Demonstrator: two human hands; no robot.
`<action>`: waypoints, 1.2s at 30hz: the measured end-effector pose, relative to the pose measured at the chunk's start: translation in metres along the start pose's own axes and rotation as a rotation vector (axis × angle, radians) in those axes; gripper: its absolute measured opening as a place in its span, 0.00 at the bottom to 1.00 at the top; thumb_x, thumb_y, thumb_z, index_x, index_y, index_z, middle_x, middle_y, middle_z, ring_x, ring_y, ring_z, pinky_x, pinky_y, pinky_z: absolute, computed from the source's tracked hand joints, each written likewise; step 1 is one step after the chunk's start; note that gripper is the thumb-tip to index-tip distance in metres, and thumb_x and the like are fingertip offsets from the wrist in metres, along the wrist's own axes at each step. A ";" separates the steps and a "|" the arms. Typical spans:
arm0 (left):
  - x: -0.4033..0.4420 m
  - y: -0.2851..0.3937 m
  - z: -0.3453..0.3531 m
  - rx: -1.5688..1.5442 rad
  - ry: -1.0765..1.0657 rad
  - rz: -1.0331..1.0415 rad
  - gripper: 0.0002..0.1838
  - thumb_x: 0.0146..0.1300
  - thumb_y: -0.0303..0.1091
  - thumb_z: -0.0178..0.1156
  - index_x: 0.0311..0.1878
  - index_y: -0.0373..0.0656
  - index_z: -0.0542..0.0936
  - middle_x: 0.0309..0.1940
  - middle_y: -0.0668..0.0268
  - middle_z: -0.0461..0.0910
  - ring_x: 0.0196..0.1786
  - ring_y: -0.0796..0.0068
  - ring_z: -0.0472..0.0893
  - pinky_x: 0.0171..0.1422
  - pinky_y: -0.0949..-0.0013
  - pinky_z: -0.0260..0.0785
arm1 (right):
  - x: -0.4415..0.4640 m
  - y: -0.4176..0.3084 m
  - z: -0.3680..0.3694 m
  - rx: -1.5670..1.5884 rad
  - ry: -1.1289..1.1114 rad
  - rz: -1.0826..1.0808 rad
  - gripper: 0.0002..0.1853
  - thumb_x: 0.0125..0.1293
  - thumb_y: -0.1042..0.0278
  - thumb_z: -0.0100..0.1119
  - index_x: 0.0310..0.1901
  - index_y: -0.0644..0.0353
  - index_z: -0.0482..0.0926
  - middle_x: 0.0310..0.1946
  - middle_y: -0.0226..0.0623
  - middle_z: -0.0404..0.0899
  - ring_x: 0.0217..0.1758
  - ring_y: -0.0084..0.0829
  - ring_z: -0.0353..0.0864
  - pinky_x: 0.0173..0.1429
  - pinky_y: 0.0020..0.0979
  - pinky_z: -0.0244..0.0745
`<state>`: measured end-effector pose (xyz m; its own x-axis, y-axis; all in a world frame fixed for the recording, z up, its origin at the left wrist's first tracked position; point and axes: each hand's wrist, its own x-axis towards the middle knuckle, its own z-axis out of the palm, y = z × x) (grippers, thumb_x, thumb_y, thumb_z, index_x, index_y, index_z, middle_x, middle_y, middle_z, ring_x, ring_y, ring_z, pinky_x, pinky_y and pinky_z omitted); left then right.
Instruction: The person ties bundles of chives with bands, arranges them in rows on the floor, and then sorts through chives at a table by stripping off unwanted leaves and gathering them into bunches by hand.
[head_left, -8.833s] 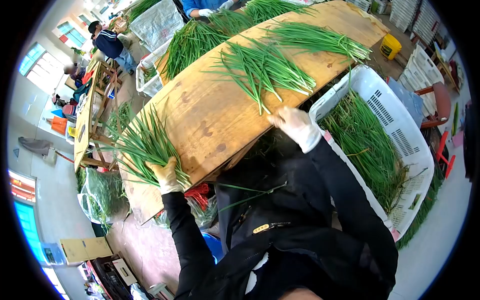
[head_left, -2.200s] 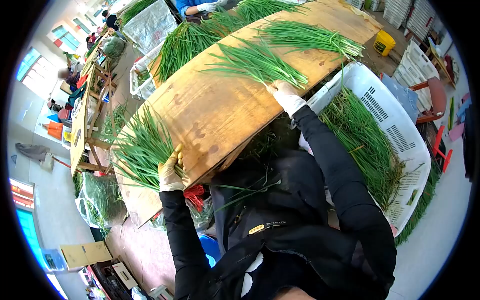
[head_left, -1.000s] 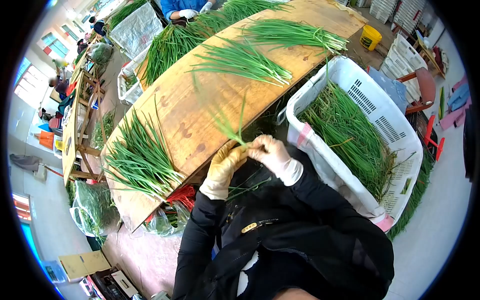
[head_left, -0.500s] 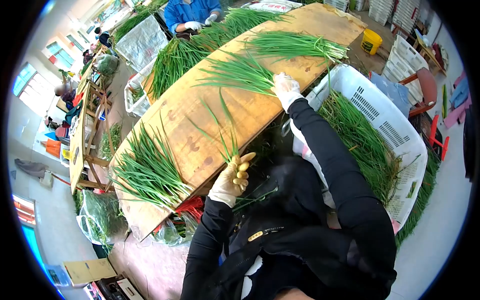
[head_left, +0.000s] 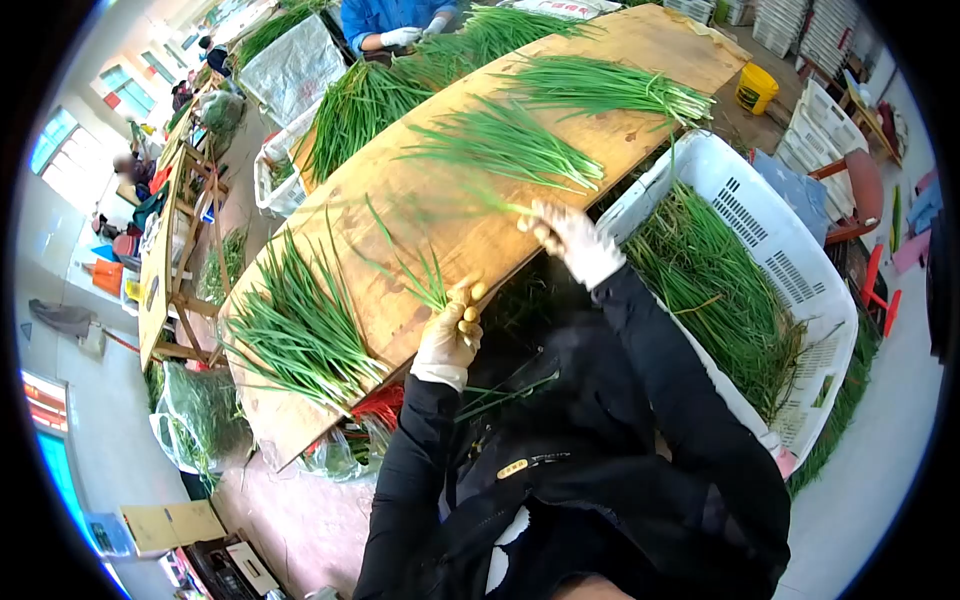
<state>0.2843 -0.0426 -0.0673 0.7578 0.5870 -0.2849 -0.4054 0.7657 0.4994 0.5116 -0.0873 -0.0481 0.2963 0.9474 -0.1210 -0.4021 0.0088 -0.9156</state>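
Observation:
My left hand (head_left: 449, 335), in a whitish glove with yellowish fingertips, is closed around a few chives (head_left: 425, 285) whose leaves point up over the table edge. My right hand (head_left: 572, 238), gloved the same way, pinches a thin bit of chive (head_left: 508, 203), its leaves smeared by motion. Just beyond it, a loose bunch of chives (head_left: 530, 145) lies on the wooden table (head_left: 390, 230), white ends to the right. Another bunch (head_left: 620, 88) lies farther back, and a thicker bunch (head_left: 295, 330) rests left of my left hand.
A white basket (head_left: 765, 235) full of green leaves stands at my right. Across the table, a person in blue sleeves (head_left: 385, 20) with white gloves is beside heaped chives (head_left: 365, 110). A yellow bucket (head_left: 756, 88) stands at the back right; a plastic bag (head_left: 195, 415) is at the left.
My right hand has come off the middle bunch and moved down toward me with a little chive in its fingers. The bunch stays on the table. My left hand has shifted slightly left.

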 end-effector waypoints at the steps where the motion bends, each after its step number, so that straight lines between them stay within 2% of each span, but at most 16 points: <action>1: 0.003 -0.002 -0.006 0.028 0.048 0.039 0.20 0.56 0.37 0.57 0.50 0.41 0.70 0.29 0.72 0.73 0.23 0.88 0.69 0.24 0.86 0.61 | -0.014 0.009 0.007 0.050 -0.063 0.011 0.20 0.59 0.49 0.51 0.29 0.61 0.75 0.22 0.25 0.73 0.14 0.11 0.56 0.17 0.14 0.50; 5: 0.008 0.002 -0.003 0.039 0.065 0.113 0.16 0.56 0.37 0.58 0.46 0.43 0.71 0.27 0.73 0.72 0.21 0.89 0.67 0.21 0.87 0.58 | -0.048 0.040 0.031 0.160 -0.079 -0.020 0.16 0.62 0.55 0.50 0.27 0.61 0.74 0.27 0.33 0.77 0.16 0.11 0.61 0.18 0.12 0.56; 6: 0.008 0.001 0.003 0.014 0.138 0.140 0.18 0.58 0.34 0.56 0.49 0.37 0.68 0.24 0.70 0.69 0.20 0.86 0.66 0.20 0.88 0.61 | -0.054 0.048 0.034 0.141 -0.084 -0.002 0.15 0.62 0.57 0.50 0.32 0.62 0.76 0.25 0.27 0.75 0.19 0.11 0.62 0.21 0.13 0.56; 9: 0.012 -0.002 -0.001 0.057 0.139 0.157 0.17 0.58 0.35 0.56 0.47 0.37 0.69 0.19 0.71 0.67 0.18 0.87 0.63 0.18 0.88 0.56 | -0.065 0.058 0.039 0.059 -0.209 -0.066 0.11 0.62 0.62 0.51 0.33 0.63 0.75 0.27 0.28 0.76 0.22 0.12 0.66 0.26 0.14 0.61; 10: 0.012 0.002 -0.002 0.035 0.030 0.134 0.06 0.56 0.32 0.57 0.33 0.41 0.73 0.19 0.71 0.70 0.18 0.87 0.65 0.19 0.87 0.56 | -0.072 0.056 0.043 -0.082 -0.198 -0.076 0.09 0.62 0.66 0.50 0.34 0.64 0.74 0.28 0.29 0.76 0.23 0.13 0.67 0.28 0.15 0.62; 13: 0.014 0.002 -0.010 0.123 0.139 0.185 0.05 0.56 0.30 0.56 0.31 0.40 0.73 0.20 0.69 0.71 0.18 0.87 0.66 0.17 0.87 0.55 | -0.064 0.062 0.032 -0.049 -0.451 -0.026 0.07 0.62 0.67 0.50 0.36 0.62 0.71 0.30 0.30 0.75 0.24 0.13 0.66 0.29 0.16 0.62; 15: 0.009 -0.001 -0.003 0.163 0.183 0.215 0.04 0.56 0.29 0.56 0.31 0.39 0.73 0.21 0.69 0.72 0.18 0.87 0.66 0.16 0.86 0.54 | -0.056 0.065 0.024 -0.151 -0.457 0.014 0.08 0.61 0.69 0.51 0.40 0.63 0.71 0.28 0.26 0.72 0.26 0.14 0.66 0.31 0.17 0.64; 16: 0.007 -0.001 0.002 0.225 0.221 0.235 0.05 0.56 0.30 0.56 0.33 0.38 0.74 0.19 0.71 0.71 0.17 0.87 0.65 0.16 0.86 0.53 | -0.059 0.063 0.030 -0.472 -0.275 -0.215 0.13 0.57 0.69 0.57 0.43 0.62 0.70 0.25 0.24 0.69 0.26 0.14 0.66 0.34 0.17 0.65; 20: 0.004 -0.002 0.008 0.472 0.279 0.251 0.05 0.56 0.30 0.57 0.32 0.37 0.75 0.15 0.72 0.70 0.14 0.88 0.64 0.15 0.86 0.51 | -0.071 0.033 0.049 -0.674 -0.114 -0.126 0.24 0.46 0.67 0.68 0.45 0.61 0.70 0.30 0.28 0.75 0.29 0.16 0.71 0.36 0.20 0.68; 23: 0.003 -0.007 0.016 0.624 0.330 0.292 0.07 0.56 0.30 0.56 0.34 0.36 0.76 0.13 0.73 0.68 0.12 0.88 0.62 0.15 0.86 0.50 | -0.059 0.054 0.048 -0.840 -0.021 -0.204 0.25 0.45 0.68 0.68 0.45 0.62 0.69 0.31 0.29 0.76 0.30 0.16 0.72 0.34 0.20 0.69; 25: 0.000 -0.006 0.017 0.614 0.273 0.268 0.06 0.56 0.29 0.56 0.34 0.36 0.76 0.13 0.73 0.69 0.12 0.89 0.62 0.15 0.85 0.50 | -0.056 0.058 0.047 -0.796 -0.010 -0.268 0.24 0.45 0.70 0.67 0.45 0.63 0.69 0.26 0.29 0.75 0.26 0.17 0.73 0.28 0.19 0.68; 27: 0.000 -0.007 0.012 0.625 0.301 0.443 0.07 0.56 0.29 0.56 0.36 0.37 0.76 0.13 0.74 0.68 0.11 0.89 0.61 0.14 0.85 0.50 | -0.059 0.050 0.049 -0.470 -0.004 0.006 0.22 0.47 0.73 0.66 0.45 0.64 0.69 0.23 0.30 0.75 0.22 0.18 0.73 0.24 0.19 0.67; 29: -0.005 -0.005 0.019 0.515 0.347 0.429 0.08 0.56 0.30 0.56 0.37 0.37 0.74 0.13 0.73 0.68 0.11 0.88 0.61 0.13 0.86 0.50 | -0.061 0.054 0.050 -0.421 -0.008 -0.010 0.21 0.48 0.73 0.65 0.44 0.64 0.69 0.20 0.31 0.75 0.18 0.18 0.73 0.22 0.18 0.66; 33: 0.001 -0.002 -0.003 0.525 0.231 0.248 0.05 0.56 0.29 0.56 0.34 0.38 0.72 0.14 0.72 0.68 0.11 0.87 0.61 0.14 0.86 0.54 | -0.066 0.058 0.056 -0.264 -0.099 0.087 0.20 0.47 0.73 0.66 0.42 0.62 0.70 0.21 0.30 0.75 0.19 0.18 0.73 0.22 0.17 0.66; 35: 0.003 -0.003 0.003 0.337 0.245 0.208 0.04 0.56 0.28 0.55 0.33 0.38 0.71 0.14 0.72 0.68 0.10 0.86 0.60 0.16 0.85 0.58 | -0.067 0.058 0.054 -0.191 -0.217 0.163 0.19 0.49 0.72 0.65 0.43 0.63 0.70 0.20 0.29 0.75 0.19 0.18 0.72 0.22 0.16 0.65; 36: 0.000 -0.001 0.005 0.282 0.237 0.170 0.04 0.56 0.27 0.55 0.32 0.37 0.71 0.17 0.69 0.70 0.13 0.86 0.63 0.18 0.86 0.60 | -0.067 0.059 0.052 -0.165 -0.290 0.156 0.13 0.56 0.66 0.59 0.40 0.63 0.72 0.20 0.29 0.74 0.19 0.17 0.72 0.23 0.17 0.64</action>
<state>0.2872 -0.0449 -0.0631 0.5394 0.7690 -0.3431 -0.3339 0.5694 0.7512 0.4230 -0.1334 -0.0735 -0.0247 0.9849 -0.1716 -0.2710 -0.1718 -0.9471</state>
